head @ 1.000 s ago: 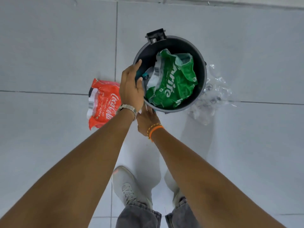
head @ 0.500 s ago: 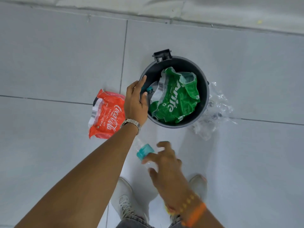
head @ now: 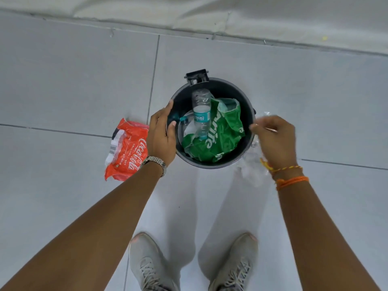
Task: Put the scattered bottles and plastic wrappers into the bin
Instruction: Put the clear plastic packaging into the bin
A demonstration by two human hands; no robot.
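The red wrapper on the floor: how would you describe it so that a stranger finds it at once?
Find the black bin on the grey floor tiles. Just outside it, beside the left hand that holds its rim, lies a crumpled red wrapper. It is the only red one, with white Coca-Cola script; the green wrapper lies inside the bin.

Grey laced shoes (head: 233, 265) stand on pale tiled floor (head: 63, 80)

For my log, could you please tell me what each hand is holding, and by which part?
The left hand grips the bin by its left rim; the right hand seems to pinch the clear wrapper by its upper edge.
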